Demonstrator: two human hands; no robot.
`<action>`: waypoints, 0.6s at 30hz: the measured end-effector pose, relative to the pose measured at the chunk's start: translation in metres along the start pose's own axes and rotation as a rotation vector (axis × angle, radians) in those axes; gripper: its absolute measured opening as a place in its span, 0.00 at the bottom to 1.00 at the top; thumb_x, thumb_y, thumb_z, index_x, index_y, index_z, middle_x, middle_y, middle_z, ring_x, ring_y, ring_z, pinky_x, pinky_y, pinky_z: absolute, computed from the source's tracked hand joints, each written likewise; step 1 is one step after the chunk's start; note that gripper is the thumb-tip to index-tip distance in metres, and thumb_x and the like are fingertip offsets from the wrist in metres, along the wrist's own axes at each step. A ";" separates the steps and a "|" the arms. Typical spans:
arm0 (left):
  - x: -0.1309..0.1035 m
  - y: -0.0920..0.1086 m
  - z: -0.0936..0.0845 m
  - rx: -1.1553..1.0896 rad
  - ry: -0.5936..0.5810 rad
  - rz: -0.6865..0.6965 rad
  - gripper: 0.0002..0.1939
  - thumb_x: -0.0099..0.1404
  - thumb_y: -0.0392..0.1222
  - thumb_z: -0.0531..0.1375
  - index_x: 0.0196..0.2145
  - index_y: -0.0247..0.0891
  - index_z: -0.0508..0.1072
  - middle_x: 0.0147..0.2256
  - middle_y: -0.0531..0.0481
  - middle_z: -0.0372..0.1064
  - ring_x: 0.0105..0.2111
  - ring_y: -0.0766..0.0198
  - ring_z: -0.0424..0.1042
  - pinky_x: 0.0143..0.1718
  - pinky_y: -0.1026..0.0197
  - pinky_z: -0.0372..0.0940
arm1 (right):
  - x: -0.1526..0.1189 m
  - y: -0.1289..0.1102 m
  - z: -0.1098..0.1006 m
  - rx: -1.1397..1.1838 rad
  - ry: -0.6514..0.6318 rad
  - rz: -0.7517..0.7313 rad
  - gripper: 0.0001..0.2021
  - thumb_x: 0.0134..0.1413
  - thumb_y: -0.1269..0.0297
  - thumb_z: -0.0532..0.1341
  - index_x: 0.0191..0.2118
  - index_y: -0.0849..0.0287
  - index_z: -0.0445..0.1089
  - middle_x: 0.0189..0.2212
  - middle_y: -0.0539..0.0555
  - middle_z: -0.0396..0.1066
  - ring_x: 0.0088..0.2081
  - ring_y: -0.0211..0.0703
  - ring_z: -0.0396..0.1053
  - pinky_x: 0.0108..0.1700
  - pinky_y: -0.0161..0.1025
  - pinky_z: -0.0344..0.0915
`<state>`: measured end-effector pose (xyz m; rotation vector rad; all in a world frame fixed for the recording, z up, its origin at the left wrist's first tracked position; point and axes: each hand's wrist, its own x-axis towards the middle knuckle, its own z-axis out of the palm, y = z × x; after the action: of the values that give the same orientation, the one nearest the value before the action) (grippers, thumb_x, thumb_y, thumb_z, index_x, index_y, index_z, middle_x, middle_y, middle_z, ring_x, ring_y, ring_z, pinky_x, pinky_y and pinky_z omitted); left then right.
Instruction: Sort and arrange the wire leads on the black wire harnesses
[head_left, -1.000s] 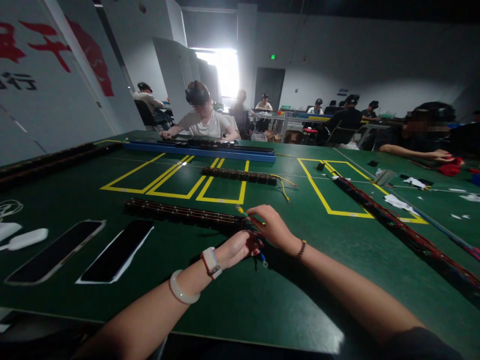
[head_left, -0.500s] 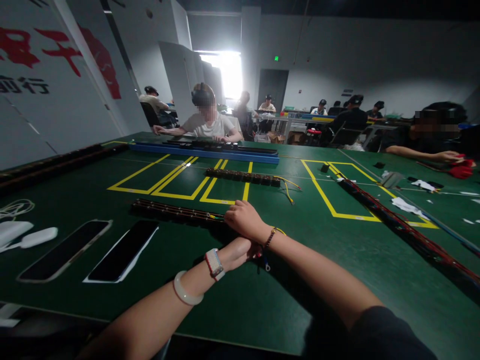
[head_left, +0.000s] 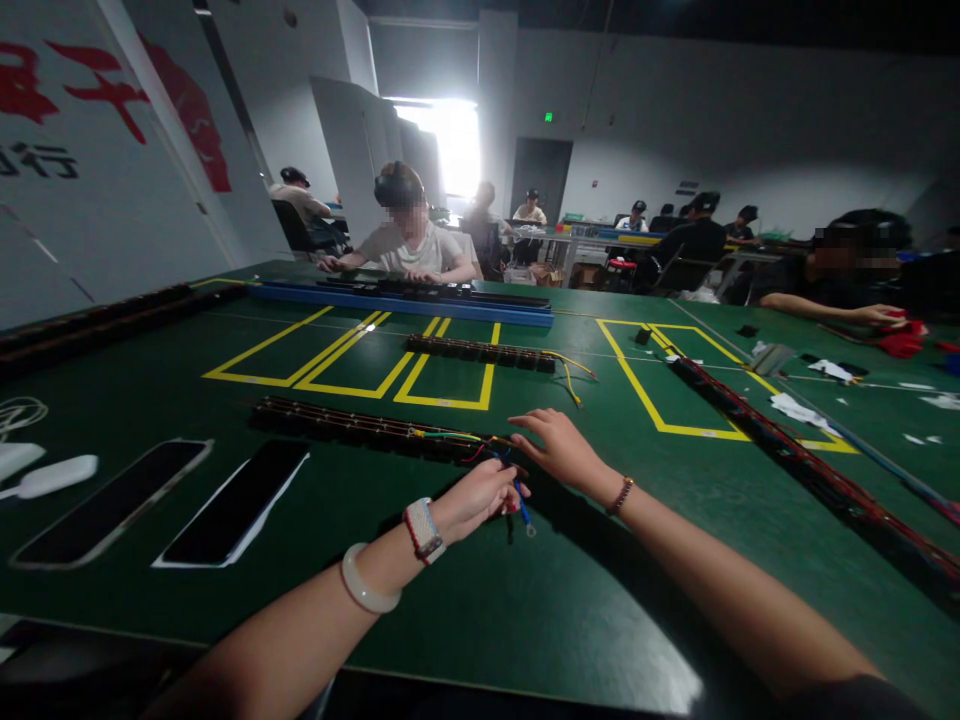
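A long black terminal strip [head_left: 352, 424] with copper-coloured lines along its top lies in front of me. A yellow-green wire [head_left: 450, 435] with a ring end rests along its right part. My left hand [head_left: 480, 497], with a watch and a pale bangle on that arm, is closed on wires at the strip's right end. Below its fingers hangs a blue wire [head_left: 523, 505] with a ring terminal; the rest of the bundle is partly hidden. My right hand [head_left: 559, 450] is just right of the strip's end, fingers stretched out and holding nothing.
A second strip [head_left: 480, 353] with yellow wires lies farther back, before a blue rail [head_left: 405, 303]. To the right runs a long strip with red wires [head_left: 780, 455]. Phones [head_left: 236, 505] lie at left. A co-worker [head_left: 409, 235] sits opposite, another at right.
My right hand has moved right, off the strip and from over my left wrist, and its fingers have opened. The strip's right end now shows. My left hand stays on the wires.
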<state>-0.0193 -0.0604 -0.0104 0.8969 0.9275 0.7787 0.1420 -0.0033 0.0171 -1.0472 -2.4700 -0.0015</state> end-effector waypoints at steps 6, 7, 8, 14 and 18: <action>0.000 0.003 -0.005 0.082 -0.033 0.012 0.09 0.65 0.42 0.53 0.38 0.33 0.64 0.30 0.48 0.69 0.20 0.73 0.63 0.22 0.67 0.53 | -0.033 0.021 0.016 0.005 -0.064 0.147 0.11 0.60 0.58 0.57 0.37 0.58 0.73 0.31 0.53 0.71 0.35 0.41 0.67 0.39 0.36 0.60; 0.000 0.003 -0.005 0.088 -0.037 0.006 0.09 0.65 0.43 0.54 0.37 0.32 0.65 0.30 0.48 0.69 0.20 0.74 0.63 0.22 0.67 0.53 | -0.034 0.022 0.019 0.012 -0.064 0.155 0.10 0.60 0.59 0.57 0.36 0.58 0.73 0.30 0.53 0.71 0.35 0.40 0.67 0.39 0.35 0.59; 0.000 0.003 -0.006 0.096 -0.037 0.001 0.10 0.65 0.43 0.54 0.37 0.32 0.65 0.30 0.47 0.69 0.20 0.74 0.64 0.22 0.67 0.53 | -0.035 0.024 0.022 0.022 -0.063 0.163 0.10 0.60 0.59 0.57 0.35 0.59 0.73 0.29 0.53 0.71 0.34 0.40 0.67 0.39 0.35 0.59; -0.002 0.012 -0.010 0.284 -0.028 0.011 0.17 0.65 0.51 0.52 0.33 0.32 0.66 0.23 0.52 0.66 0.14 0.76 0.54 0.16 0.67 0.42 | -0.033 0.027 0.028 0.067 -0.053 0.232 0.13 0.59 0.56 0.57 0.32 0.59 0.72 0.28 0.52 0.72 0.32 0.40 0.67 0.37 0.36 0.57; -0.004 0.021 -0.016 0.576 0.046 0.046 0.21 0.63 0.54 0.52 0.26 0.33 0.68 0.15 0.54 0.62 0.12 0.74 0.51 0.16 0.67 0.43 | -0.034 0.026 0.026 0.079 -0.037 0.265 0.14 0.58 0.55 0.58 0.29 0.59 0.70 0.27 0.50 0.71 0.31 0.40 0.66 0.38 0.38 0.55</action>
<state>-0.0393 -0.0499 0.0047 1.4078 1.2025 0.5764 0.1700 -0.0038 -0.0248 -1.3409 -2.3239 0.1974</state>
